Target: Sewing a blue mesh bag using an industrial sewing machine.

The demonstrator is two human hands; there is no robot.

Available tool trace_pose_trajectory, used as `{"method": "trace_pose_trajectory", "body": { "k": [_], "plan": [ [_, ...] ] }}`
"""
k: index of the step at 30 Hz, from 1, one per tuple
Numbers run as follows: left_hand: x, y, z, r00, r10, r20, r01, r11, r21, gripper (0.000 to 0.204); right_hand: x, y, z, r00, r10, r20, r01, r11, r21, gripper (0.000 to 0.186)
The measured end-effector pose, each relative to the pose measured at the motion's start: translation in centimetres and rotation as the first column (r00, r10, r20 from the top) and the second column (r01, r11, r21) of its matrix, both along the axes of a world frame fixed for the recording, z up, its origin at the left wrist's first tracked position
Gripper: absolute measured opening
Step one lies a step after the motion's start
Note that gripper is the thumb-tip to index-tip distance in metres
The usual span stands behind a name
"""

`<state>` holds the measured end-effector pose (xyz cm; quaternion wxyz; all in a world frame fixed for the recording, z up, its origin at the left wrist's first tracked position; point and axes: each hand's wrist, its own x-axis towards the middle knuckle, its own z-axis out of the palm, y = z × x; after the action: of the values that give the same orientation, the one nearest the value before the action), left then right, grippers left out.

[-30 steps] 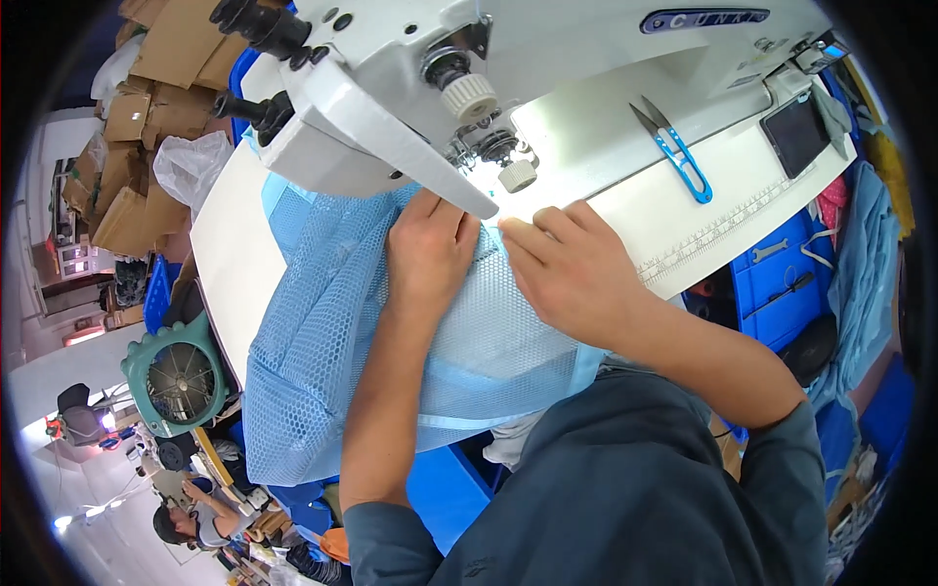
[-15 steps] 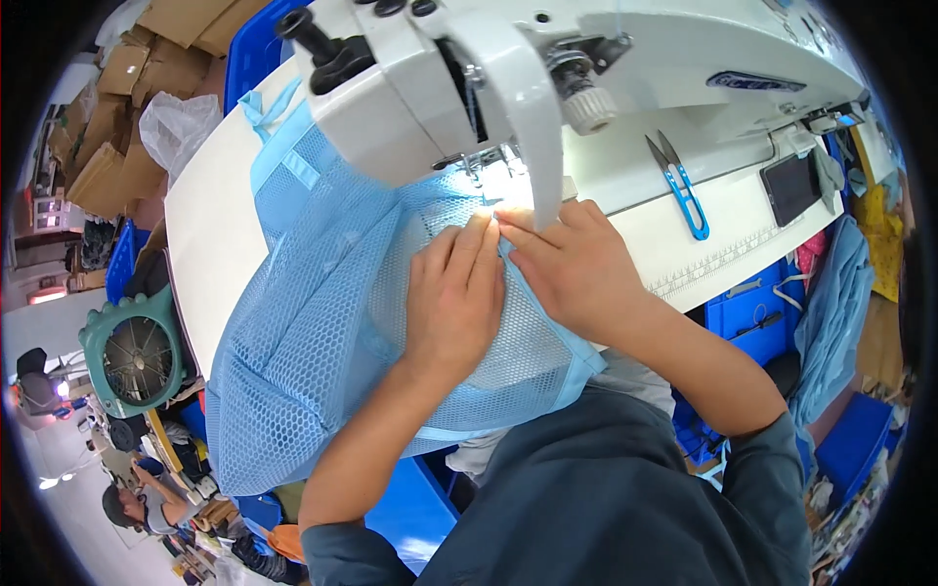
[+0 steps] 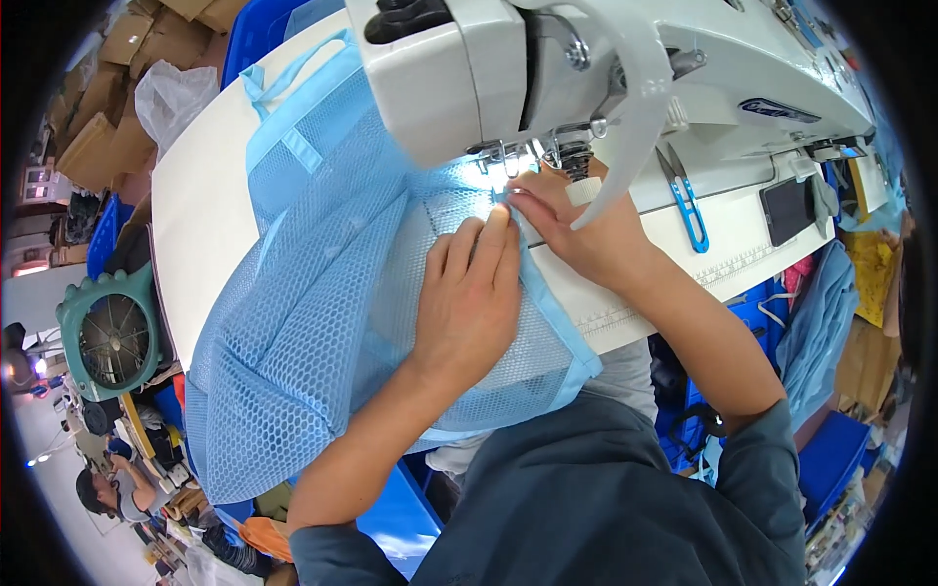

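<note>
A light blue mesh bag (image 3: 283,352) with smooth fabric edging and a strap hangs over the table's front edge. Its upper part runs beneath the lit needle area of a white sewing machine (image 3: 440,88). My left hand (image 3: 467,308) lies on the mesh with fingers stretched toward the needle. Beside it, my right hand (image 3: 591,230) pinches the bag's edge close to the presser foot (image 3: 508,156). The machine's white curved guard partly covers the right fingers.
Blue-handled thread snips (image 3: 686,200) and a dark phone (image 3: 788,212) lie right of the machine, beyond a printed ruler strip (image 3: 708,276). A green fan (image 3: 112,337) stands left of the table. Another person (image 3: 122,488) sits at lower left, far off.
My right hand has lifted its fingers behind the curved guard and now pinches the bag's edge. My left hand has slid slightly back, fingers flatter. The whole view has shifted a little.
</note>
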<state>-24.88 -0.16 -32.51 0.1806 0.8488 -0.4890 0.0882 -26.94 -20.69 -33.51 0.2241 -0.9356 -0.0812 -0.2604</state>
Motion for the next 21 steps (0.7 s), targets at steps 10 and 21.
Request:
{"method": "trace_pose_trajectory", "body": {
  "k": [10, 21],
  "plan": [
    [0.3, -0.5, 0.5, 0.999, -0.019, -0.042, 0.022, 0.998, 0.056, 0.037, 0.6, 0.3, -0.8, 0.997, -0.049, 0.054, 0.045, 0.997, 0.061, 0.016],
    [0.4, 0.1, -0.1, 0.995, -0.018, -0.095, 0.013, 0.999, -0.053, 0.042, -0.7, -0.1, -1.4, 0.997, 0.007, -0.075, -0.004, 0.999, 0.039, 0.022]
  ]
}}
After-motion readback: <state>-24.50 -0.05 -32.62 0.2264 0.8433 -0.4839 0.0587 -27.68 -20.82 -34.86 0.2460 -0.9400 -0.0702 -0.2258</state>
